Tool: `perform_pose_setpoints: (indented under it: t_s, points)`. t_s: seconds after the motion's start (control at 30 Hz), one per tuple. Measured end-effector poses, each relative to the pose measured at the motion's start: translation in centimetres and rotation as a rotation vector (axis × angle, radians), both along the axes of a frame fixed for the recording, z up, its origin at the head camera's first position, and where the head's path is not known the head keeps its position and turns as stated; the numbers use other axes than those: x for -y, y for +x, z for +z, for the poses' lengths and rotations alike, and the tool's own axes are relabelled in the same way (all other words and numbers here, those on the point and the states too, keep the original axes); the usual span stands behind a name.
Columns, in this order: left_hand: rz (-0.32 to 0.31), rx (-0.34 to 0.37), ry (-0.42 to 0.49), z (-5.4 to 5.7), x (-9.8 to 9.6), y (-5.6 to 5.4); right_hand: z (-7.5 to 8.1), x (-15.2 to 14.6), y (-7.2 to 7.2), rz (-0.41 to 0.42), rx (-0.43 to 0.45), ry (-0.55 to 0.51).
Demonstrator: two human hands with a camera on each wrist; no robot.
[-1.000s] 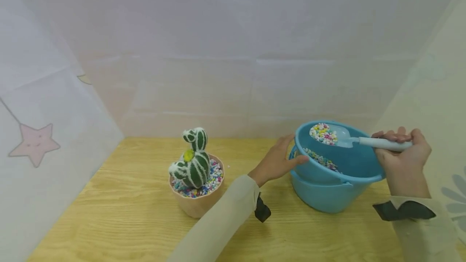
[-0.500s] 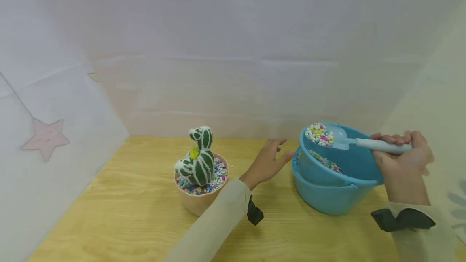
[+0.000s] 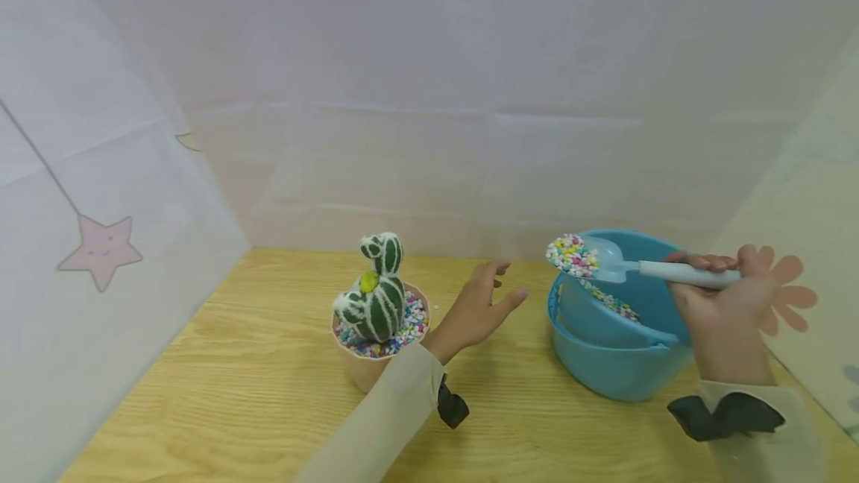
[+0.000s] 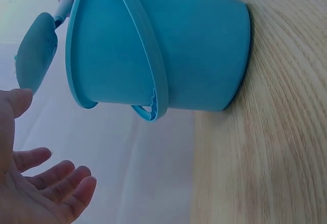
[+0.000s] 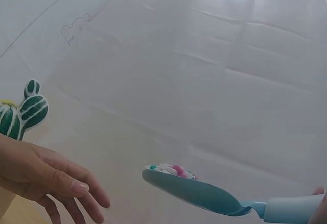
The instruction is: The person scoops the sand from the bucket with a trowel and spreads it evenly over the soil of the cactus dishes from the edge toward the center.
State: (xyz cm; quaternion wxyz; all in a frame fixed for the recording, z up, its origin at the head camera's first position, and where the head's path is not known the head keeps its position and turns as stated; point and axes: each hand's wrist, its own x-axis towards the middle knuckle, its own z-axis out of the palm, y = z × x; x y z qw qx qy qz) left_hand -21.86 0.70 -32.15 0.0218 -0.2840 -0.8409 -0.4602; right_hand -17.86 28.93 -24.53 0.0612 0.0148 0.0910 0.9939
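Note:
My right hand [image 3: 728,297] grips the white handle of a small blue shovel [image 3: 611,259], held level over the left rim of a blue bucket [image 3: 620,375]. Colourful pebbles [image 3: 572,256] are heaped on its blade. More pebbles lie inside the bucket, whose handle hangs down its side in the left wrist view. My left hand [image 3: 473,311] hovers between bucket and pot, touching neither, its fingers loosely bent and holding nothing. Left of it stands a pinkish pot [image 3: 362,371] of pebbles with a green and white cactus [image 3: 382,308] bearing a yellow flower.
Everything stands on a wood-grain table [image 3: 221,386]. A pale sheet [image 3: 403,95] hangs behind it, and printed sheets close off both sides. One loose pebble [image 3: 436,307] lies on the table right of the pot.
My left hand has let go of the bucket's rim and drawn back left. The loaded shovel in my right hand has shifted left, its tip now past the rim. The head view has turned slightly.

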Motion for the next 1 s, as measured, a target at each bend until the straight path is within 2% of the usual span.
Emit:
perform_pose_setpoints:
  t_s: [0.17,0.27,0.73,1.0]
  points:
    - [0.003,-0.013,0.002,0.4,0.7,0.9,-0.2,0.4,-0.1,0.091,-0.013,-0.037]
    - [0.019,-0.014,0.007,0.5,1.1,1.4,-0.3,0.8,-0.2,0.115,-0.024,-0.022]
    - [0.064,-0.042,-0.042,0.5,3.6,4.5,-0.4,3.3,-0.8,0.147,0.034,-0.012]
    - [0.086,-0.109,-0.097,0.4,4.6,6.0,-0.6,4.8,-1.0,0.166,0.036,0.029]
